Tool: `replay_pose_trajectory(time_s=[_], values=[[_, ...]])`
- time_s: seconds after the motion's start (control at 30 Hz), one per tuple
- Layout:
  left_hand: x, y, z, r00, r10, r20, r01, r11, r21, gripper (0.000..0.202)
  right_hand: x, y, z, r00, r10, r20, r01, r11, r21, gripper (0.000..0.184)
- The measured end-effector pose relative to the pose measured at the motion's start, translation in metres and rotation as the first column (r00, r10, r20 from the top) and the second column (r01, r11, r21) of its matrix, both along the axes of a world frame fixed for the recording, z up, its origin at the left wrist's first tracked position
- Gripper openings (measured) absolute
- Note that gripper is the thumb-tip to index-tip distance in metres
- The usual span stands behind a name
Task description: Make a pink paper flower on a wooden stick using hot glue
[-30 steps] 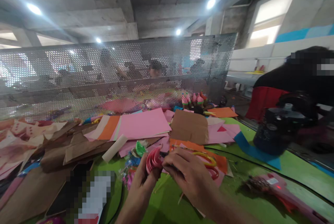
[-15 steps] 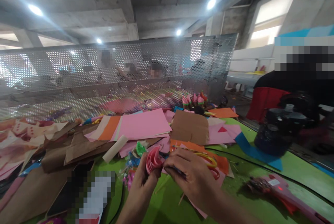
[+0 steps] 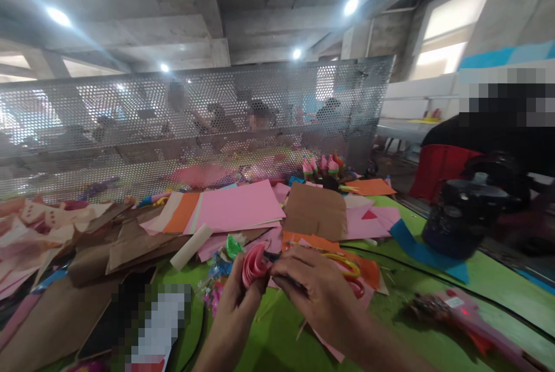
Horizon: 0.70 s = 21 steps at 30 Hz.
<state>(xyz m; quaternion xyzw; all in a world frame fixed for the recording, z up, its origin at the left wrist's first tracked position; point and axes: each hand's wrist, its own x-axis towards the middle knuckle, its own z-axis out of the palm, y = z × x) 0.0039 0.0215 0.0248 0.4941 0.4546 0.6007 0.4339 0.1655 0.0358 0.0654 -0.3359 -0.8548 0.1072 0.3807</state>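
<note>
My left hand (image 3: 243, 297) is closed around a pink paper swirl (image 3: 255, 265), gripping it between thumb and fingers with its layered, coiled edges facing up. Beside it, my right hand (image 3: 314, 288) has its fingers pinched on a slim dark tool (image 3: 272, 256); its tip reaches the swirl's right side, and its kind is mostly hidden by the fingers. Yellow-handled scissors (image 3: 347, 265) lie behind my right hand, partly covered. Close to my left hand are a green crinkled piece (image 3: 234, 246) and small plastic-wrapped bits (image 3: 214, 288).
Pink sheets (image 3: 238, 204) and a brown sheet (image 3: 315, 210) lie across the green table (image 3: 433, 256). Pink-topped cones (image 3: 321, 166) stand near the perforated metal screen (image 3: 195, 123). A pink glue gun (image 3: 470, 314) and black cable lie at right. A person sits beyond the dark bucket (image 3: 462, 218).
Both hands stay almost in place. The pink paper swirl has turned slightly in my left hand, and the dark tip beside it shows a little more.
</note>
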Motion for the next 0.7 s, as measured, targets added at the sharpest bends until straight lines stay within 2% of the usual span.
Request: replay_pose_trajectory(time_s=[0.23,0.33,0.4,0.47,0.53,0.7], values=[[0.001,0.003,-0.005,0.999,-0.024,0.022,0.023,0.998,0.055,0.042,0.007,0.000,0.011,0.996,-0.050,-0.072,0.052,0.998,0.027,0.014],[0.001,0.002,-0.003,1.000,-0.005,-0.007,0.005,0.999,0.053,0.041,0.032,-0.003,0.012,0.988,-0.130,-0.083,0.133,0.990,0.036,0.016],[0.001,0.000,0.000,0.999,0.009,-0.032,-0.008,0.999,0.049,0.039,0.060,-0.008,0.009,0.971,-0.232,-0.053,0.235,0.971,0.051,0.014],[0.002,-0.002,0.003,0.999,0.014,-0.045,-0.012,0.999,0.043,0.036,0.096,-0.015,0.006,0.931,-0.366,-0.005,0.365,0.930,0.048,0.017],[0.003,-0.005,0.005,0.999,0.028,-0.042,-0.027,0.999,0.031,0.036,0.134,-0.024,0.002,0.871,-0.489,0.038,0.490,0.872,-0.011,0.025],[0.000,-0.010,0.003,0.992,0.105,-0.075,-0.109,0.993,-0.044,0.042,0.219,-0.059,-0.005,0.636,-0.733,0.241,0.766,0.639,-0.076,0.036]])
